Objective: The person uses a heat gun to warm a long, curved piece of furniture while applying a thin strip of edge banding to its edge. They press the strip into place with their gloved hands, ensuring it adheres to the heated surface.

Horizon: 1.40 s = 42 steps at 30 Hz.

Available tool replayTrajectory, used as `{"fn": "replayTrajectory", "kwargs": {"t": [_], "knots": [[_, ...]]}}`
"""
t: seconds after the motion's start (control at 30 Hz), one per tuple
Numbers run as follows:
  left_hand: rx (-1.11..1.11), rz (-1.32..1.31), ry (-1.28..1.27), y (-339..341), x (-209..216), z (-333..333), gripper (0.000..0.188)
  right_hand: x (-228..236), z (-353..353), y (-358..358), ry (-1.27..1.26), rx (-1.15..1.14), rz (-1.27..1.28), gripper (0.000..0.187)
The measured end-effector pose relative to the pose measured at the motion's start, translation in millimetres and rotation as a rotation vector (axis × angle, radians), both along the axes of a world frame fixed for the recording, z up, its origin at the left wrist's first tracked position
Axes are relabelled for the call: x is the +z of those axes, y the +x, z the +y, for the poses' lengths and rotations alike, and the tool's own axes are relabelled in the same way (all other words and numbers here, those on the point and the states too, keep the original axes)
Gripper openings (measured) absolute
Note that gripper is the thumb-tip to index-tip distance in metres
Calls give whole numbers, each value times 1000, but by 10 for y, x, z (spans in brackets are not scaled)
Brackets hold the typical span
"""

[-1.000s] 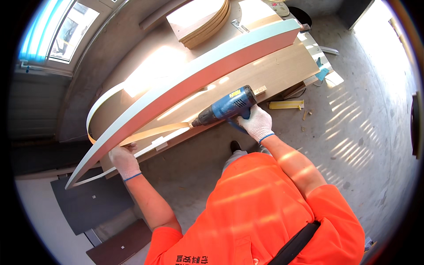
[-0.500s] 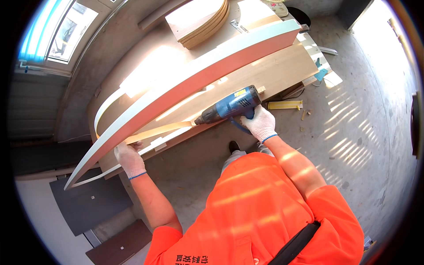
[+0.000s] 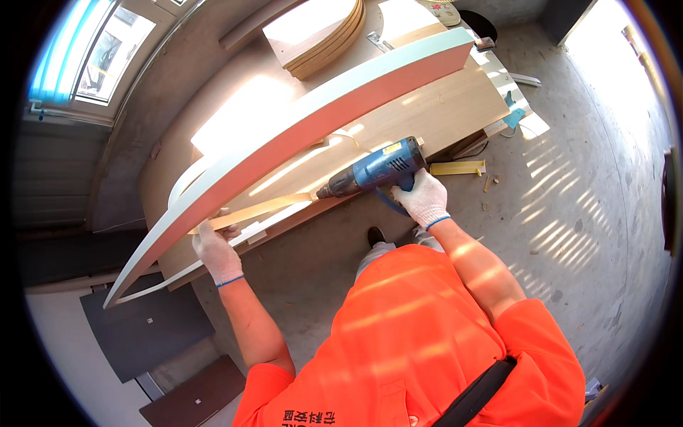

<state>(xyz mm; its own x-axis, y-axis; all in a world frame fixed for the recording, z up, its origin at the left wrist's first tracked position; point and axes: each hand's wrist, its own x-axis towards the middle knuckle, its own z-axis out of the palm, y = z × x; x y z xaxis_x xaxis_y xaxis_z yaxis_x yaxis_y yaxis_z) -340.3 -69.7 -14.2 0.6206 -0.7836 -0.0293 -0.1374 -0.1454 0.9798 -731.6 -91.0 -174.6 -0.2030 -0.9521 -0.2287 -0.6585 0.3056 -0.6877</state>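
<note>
My gloved right hand [image 3: 425, 199] is wrapped round the handle of a blue heat gun [image 3: 384, 166], whose dark nozzle points left. Just off the nozzle lies the right end of a thin yellowish edge-banding strip [image 3: 267, 207]. My gloved left hand [image 3: 218, 253] grips this strip at its other end, fingers closed, beside a long curved panel [image 3: 313, 139]. The panel has a pale top edge and a pinkish inner side, and arches across the workbench. Whether the nozzle touches the strip, I cannot tell.
A wooden workbench [image 3: 455, 107] carries a stack of curved boards [image 3: 334, 43] at the back. A yellow bracket-like piece [image 3: 457, 168] lies on the floor to the right, near small scraps. Dark flat panels [image 3: 149, 324] stand at the lower left.
My left hand has moved a little right and up with the strip. The heat gun has shifted slightly right. The curved panel's far end sits slightly further left.
</note>
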Motion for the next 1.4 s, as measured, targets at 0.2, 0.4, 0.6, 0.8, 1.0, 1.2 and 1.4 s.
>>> {"fn": "replayTrajectory", "kwargs": {"t": [0.2, 0.4, 0.6, 0.8, 1.0, 1.2, 1.4], "knots": [[22, -2, -5, -43, -69, 19, 53, 58, 28, -1, 8, -13, -13, 60], [66, 4, 12, -65, -110, 36, 56, 48, 41, -3, 13, -21, -5, 60], [63, -1, 10, -129, -154, 59, 56, -17, 56, -4, 6, -22, 4, 58], [100, -5, -9, -14, -149, 57, 55, -66, 69, -20, -15, -45, 39, 56], [67, -9, 14, -226, -132, 37, 56, -37, 74, -23, 8, -34, 25, 56], [55, -21, 3, -125, -154, 49, 54, 91, 65, -28, 33, -39, 10, 57], [35, -51, 19, -136, -127, 59, 54, 336, 21, -7, -8, -15, -73, 59]]}}
